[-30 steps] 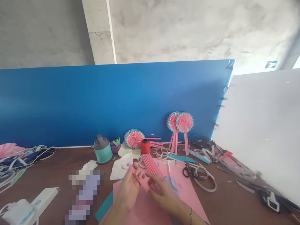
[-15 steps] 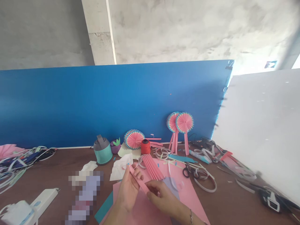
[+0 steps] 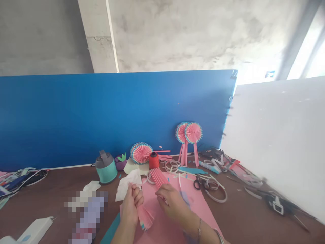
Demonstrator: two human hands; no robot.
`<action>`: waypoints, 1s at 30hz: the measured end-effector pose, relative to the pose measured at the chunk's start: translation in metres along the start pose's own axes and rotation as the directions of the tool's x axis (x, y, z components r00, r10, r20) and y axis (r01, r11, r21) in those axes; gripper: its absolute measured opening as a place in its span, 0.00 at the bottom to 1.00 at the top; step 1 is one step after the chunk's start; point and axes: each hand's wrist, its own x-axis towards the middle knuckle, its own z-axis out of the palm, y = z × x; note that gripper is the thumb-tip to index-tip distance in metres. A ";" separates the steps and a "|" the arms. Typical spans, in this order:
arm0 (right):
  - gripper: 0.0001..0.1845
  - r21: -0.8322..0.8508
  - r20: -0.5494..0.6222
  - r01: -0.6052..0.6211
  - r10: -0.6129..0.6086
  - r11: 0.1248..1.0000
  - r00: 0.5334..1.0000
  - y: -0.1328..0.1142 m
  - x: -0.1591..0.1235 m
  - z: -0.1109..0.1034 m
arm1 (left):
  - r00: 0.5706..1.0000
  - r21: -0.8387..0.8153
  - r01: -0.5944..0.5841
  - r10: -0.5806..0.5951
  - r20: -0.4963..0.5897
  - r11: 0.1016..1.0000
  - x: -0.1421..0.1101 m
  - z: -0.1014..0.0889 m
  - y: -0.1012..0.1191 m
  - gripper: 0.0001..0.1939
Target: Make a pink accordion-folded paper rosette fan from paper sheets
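My left hand [image 3: 132, 205] is closed round a pleated pink paper strip [image 3: 145, 217] whose fanned end hangs below the fist. My right hand [image 3: 172, 203] is curled on a second pleated pink strip [image 3: 157, 178], pressing its near end against the large pink paper sheet [image 3: 200, 206] on the brown table. The two hands sit side by side near the table's front edge.
A teal jar with a grey lid [image 3: 106, 167], a red thread spool [image 3: 153, 160], pink paper rosettes [image 3: 141, 153] and two rosettes on sticks [image 3: 189, 134] stand along the blue board [image 3: 76, 115]. Scissors [image 3: 200, 183], paper strips and a white panel [image 3: 279, 135] lie right.
My left hand turned the folded pink strip from lying slanted between both hands to hanging down from a closed fist. My right hand shifted onto the other pleated strip. The view swung slightly right.
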 end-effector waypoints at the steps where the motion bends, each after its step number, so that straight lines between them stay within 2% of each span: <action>1: 0.12 -0.074 0.025 0.002 0.000 0.997 1.000 0.001 0.005 0.000 | 1.000 0.005 -0.001 0.001 -0.005 1.000 0.001 -0.001 0.000 0.20; 6: 0.15 -0.319 0.155 0.051 -0.001 0.946 0.988 0.002 0.028 0.005 | 0.999 0.003 0.035 -0.035 0.019 0.999 -0.003 0.006 0.002 0.19; 9: 0.20 -0.277 0.189 0.078 -0.026 0.958 0.982 0.003 0.035 0.002 | 0.997 -0.033 0.070 -0.069 0.027 0.997 -0.009 0.014 0.004 0.15; 11: 0.22 -0.207 0.191 0.063 -0.023 0.976 0.981 0.008 0.035 -0.012 | 0.996 -0.056 0.087 -0.086 0.016 0.995 -0.011 0.018 0.006 0.13; 12: 0.20 -0.193 0.185 0.009 0.027 0.981 0.982 0.012 0.034 -0.023 | 0.996 -0.067 0.090 -0.090 0.005 0.994 -0.012 0.020 0.007 0.14; 14: 0.17 -0.230 0.108 -0.218 0.248 0.948 0.963 0.026 0.028 -0.051 | 0.996 -0.084 0.091 -0.092 -0.009 0.992 -0.013 0.022 0.008 0.15; 16: 0.14 -0.295 0.060 -0.349 0.382 0.889 0.922 0.044 0.019 -0.081 | 0.995 -0.096 0.096 -0.097 -0.006 0.991 -0.013 0.022 0.008 0.17; 19: 0.10 -0.391 0.009 -0.515 0.563 0.763 0.827 0.073 0.002 -0.115 | 0.995 -0.106 0.103 -0.102 0.015 0.989 -0.012 0.020 0.005 0.17; 21: 0.09 -0.429 -0.061 -0.582 0.620 0.691 0.782 0.087 -0.007 -0.124 | 0.994 -0.099 0.108 -0.106 0.021 0.989 -0.012 0.019 0.002 0.17; 24: 0.11 -0.432 -0.160 -0.650 0.657 0.625 0.737 0.096 -0.014 -0.120 | 0.990 -0.048 0.142 -0.141 0.023 0.989 -0.012 0.017 -0.003 0.18; 26: 0.14 -0.420 -0.188 -0.644 0.633 0.640 0.751 0.096 -0.015 -0.114 | 0.987 -0.006 0.158 -0.158 0.025 0.987 -0.012 0.016 -0.005 0.17; 30: 0.15 -0.389 -0.168 -0.543 0.522 0.744 0.836 0.088 -0.012 -0.101 | 0.981 0.042 0.195 -0.195 0.003 0.980 -0.016 0.019 -0.006 0.17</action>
